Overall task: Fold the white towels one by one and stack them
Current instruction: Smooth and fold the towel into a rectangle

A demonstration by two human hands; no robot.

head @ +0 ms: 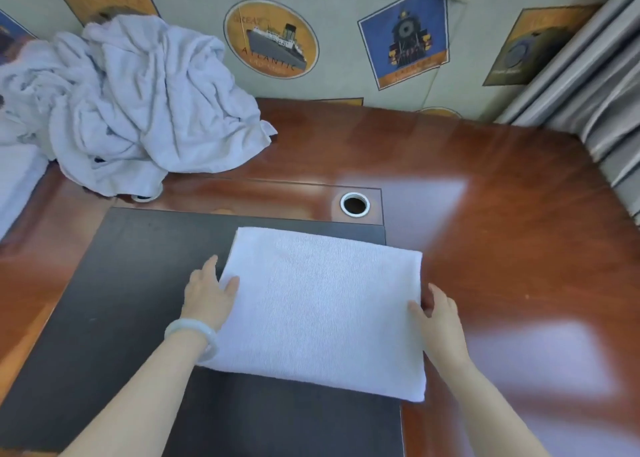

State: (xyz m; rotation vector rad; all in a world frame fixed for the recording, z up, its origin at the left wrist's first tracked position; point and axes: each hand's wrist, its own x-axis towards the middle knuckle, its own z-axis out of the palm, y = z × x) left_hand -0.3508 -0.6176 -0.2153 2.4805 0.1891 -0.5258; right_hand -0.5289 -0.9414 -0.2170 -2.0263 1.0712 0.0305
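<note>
A folded white towel lies flat as a neat rectangle, partly on the black desk pad and partly on the wooden desk. My left hand grips its left edge, thumb on top and fingers tucked under. My right hand holds the right edge the same way, thumb on the cloth. At the back left lies a heap of crumpled white towels, unfolded.
The reddish wooden desk has a round cable hole behind the towel. A wall with ship and train pictures stands behind the desk. Grey curtains hang at the right. White fabric lies at the far left edge.
</note>
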